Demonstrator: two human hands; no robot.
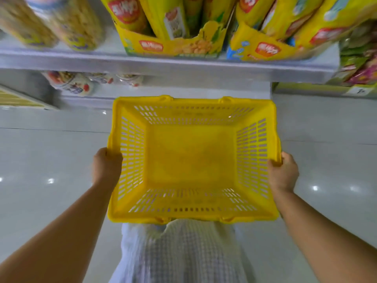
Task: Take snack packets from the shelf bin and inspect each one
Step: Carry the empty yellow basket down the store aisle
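Standing on a pale, glossy floor (44, 158) before a white metal shelf (163, 67), a person in a checked garment (183, 254) holds an empty yellow basket (193, 217) level in front of the body. Its open mouth faces up just below the shelf edge, apparently so that whatever comes down from the display has somewhere to land. Above it, the left shelf bin (171, 46) and the right shelf bin (263, 50), both open-fronted yellow cartons, stand side by side at the front of the shelf. Their cut-down fronts leave the tall yellow snack packets (130, 14) upright and within easy reach. No packet is in the basket or in either hand, so the inspection appears not yet begun. To the left of the bins stand blurred clear jars (78, 23) of pale snacks. The left hand (107, 165) is curled round the basket's left rim and the right hand (283, 173) round its right rim, a two-sided grip that keeps the basket flat and steady but leaves no fingers free. One of the hands would likely have to let go, or the basket be set down, before a packet can be drawn from a bin.
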